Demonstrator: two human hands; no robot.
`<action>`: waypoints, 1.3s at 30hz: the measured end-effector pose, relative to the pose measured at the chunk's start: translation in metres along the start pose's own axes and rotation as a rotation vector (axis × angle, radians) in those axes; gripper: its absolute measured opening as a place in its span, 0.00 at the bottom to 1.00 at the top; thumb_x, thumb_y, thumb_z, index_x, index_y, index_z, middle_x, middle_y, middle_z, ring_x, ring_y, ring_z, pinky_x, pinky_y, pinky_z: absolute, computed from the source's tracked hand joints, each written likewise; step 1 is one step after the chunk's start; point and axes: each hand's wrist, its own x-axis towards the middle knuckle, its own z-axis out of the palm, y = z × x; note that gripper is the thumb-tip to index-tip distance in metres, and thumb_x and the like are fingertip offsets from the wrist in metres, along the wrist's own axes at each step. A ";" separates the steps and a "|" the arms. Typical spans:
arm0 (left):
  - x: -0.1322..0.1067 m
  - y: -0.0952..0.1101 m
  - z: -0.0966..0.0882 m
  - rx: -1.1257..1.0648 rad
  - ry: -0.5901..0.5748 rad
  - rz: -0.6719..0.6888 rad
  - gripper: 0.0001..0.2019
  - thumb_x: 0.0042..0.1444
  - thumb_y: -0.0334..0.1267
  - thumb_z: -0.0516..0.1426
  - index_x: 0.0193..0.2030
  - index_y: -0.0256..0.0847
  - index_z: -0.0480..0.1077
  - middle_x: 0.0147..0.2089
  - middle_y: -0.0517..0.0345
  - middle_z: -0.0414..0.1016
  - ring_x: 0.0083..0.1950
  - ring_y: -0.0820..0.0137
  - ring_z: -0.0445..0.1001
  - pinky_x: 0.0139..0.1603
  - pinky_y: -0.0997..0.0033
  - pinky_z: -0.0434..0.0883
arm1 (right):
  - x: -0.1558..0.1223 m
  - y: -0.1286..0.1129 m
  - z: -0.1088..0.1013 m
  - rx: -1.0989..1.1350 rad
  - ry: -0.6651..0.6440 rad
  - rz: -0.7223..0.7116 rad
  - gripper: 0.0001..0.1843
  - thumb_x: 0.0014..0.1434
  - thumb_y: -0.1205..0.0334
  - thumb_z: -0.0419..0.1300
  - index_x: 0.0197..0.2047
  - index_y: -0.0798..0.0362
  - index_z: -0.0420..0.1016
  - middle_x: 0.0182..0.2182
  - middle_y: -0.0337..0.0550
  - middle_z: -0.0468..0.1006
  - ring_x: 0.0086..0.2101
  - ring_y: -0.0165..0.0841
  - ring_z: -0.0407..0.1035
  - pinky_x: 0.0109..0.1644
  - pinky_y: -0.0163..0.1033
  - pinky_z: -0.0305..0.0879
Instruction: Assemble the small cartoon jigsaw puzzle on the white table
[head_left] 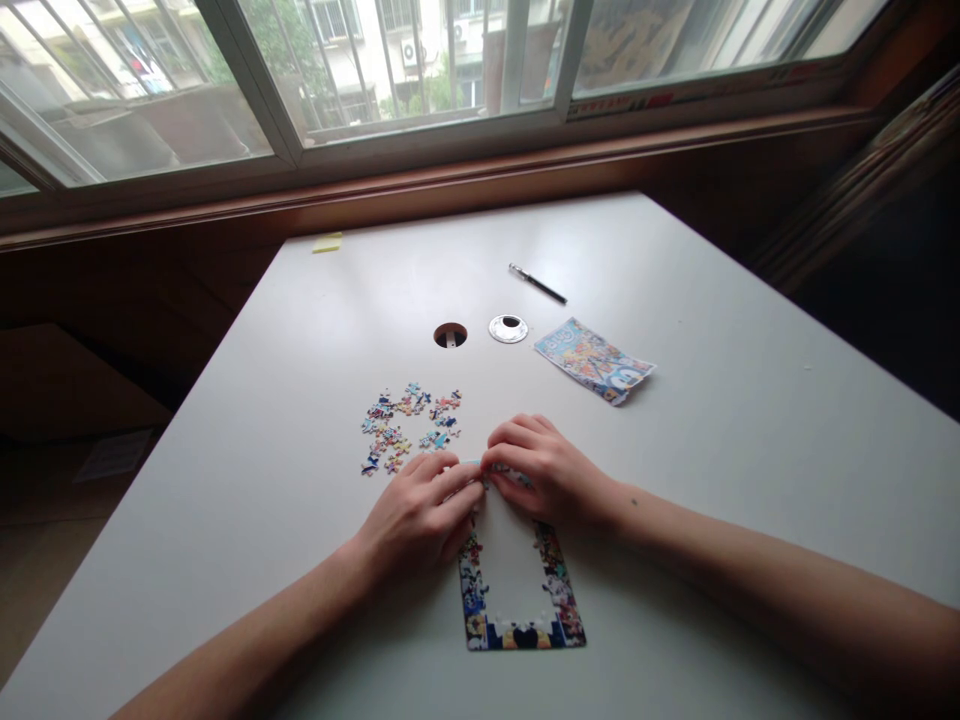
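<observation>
A jigsaw puzzle border (558,572) lies on the table, its sides and near edge joined around a bare middle. At its far edge, my left hand (427,508) is closed, its fingers curled and pressed on the pieces at the far left corner. My right hand (546,468) meets it there, thumb and fingers pinched on the far edge, the fingertips of both hands nearly touching. The hands hide most of that edge, so single pieces under them cannot be made out. Just beyond my left hand lies a loose spread of puzzle pieces (387,434).
A creased colourful picture sheet (595,362) lies to the right, beyond my right hand. Farther back are a black pen (538,284), a round metal cover (508,328) and a cable hole (451,336) in the white table (315,330). A yellow note (327,242) sits near the far-left corner.
</observation>
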 end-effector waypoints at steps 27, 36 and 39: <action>0.002 0.000 -0.001 0.022 -0.048 0.014 0.11 0.62 0.30 0.52 0.49 0.36 0.70 0.50 0.48 0.75 0.50 0.60 0.68 0.48 0.56 0.72 | 0.000 0.001 0.001 -0.002 -0.004 0.004 0.05 0.62 0.66 0.58 0.39 0.52 0.75 0.38 0.44 0.76 0.40 0.36 0.66 0.47 0.44 0.57; 0.004 0.001 -0.004 0.028 -0.043 0.030 0.12 0.60 0.31 0.52 0.49 0.36 0.70 0.47 0.47 0.76 0.48 0.59 0.68 0.47 0.55 0.71 | 0.000 0.000 0.000 0.000 0.002 0.002 0.04 0.61 0.67 0.59 0.38 0.52 0.75 0.37 0.44 0.76 0.39 0.36 0.65 0.47 0.43 0.56; 0.004 0.003 -0.006 0.009 -0.051 0.026 0.13 0.58 0.31 0.53 0.49 0.36 0.70 0.47 0.48 0.76 0.49 0.59 0.69 0.49 0.54 0.70 | 0.000 0.000 0.001 -0.003 0.003 0.001 0.04 0.61 0.67 0.59 0.38 0.52 0.75 0.37 0.44 0.76 0.39 0.36 0.65 0.46 0.43 0.56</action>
